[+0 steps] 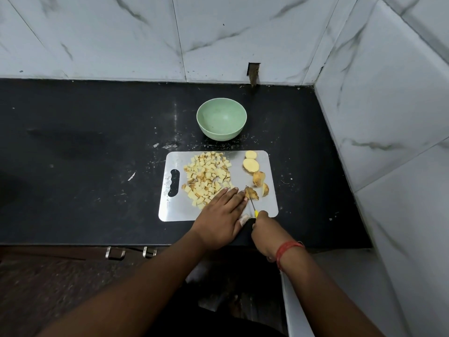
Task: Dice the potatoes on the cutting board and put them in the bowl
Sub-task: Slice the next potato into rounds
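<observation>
With most dice (pixel 206 176) heaped and the bowl (pixel 221 122) empty, the right hand (pixel 263 229) is gripping the knife (pixel 251 201), the flat left hand (pixel 222 215) steadying a potato piece (pixel 251 193).

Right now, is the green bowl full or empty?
Empty. The green bowl shows only its bare inside; the diced potato lies on the cutting board.

Black countertop (pixel 85 147) (white-flecked), marble-look wall tiles (pixel 121 32), two metal drawer handles (pixel 115 252) below

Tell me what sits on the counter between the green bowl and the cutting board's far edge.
Nothing solid: in the head view, only bare black counter with pale specks and smears separates the green bowl from the cutting board.
</observation>
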{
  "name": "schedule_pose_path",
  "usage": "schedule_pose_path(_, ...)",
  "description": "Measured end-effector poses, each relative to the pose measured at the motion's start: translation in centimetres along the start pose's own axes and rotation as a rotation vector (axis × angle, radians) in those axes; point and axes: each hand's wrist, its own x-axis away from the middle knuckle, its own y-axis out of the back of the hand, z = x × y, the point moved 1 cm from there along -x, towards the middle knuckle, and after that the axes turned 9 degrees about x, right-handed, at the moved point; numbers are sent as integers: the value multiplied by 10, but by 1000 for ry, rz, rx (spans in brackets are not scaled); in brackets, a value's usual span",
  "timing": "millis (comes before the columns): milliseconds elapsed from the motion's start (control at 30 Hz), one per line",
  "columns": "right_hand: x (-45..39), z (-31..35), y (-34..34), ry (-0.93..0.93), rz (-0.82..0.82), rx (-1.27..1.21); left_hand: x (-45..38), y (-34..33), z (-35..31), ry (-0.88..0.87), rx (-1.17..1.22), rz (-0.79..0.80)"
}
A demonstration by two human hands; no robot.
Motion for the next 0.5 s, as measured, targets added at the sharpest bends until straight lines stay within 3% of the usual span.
schedule_pose_path(500, 24, -17, -32, -19, -18, 27, 0, 0, -1, -12, -52, -13)
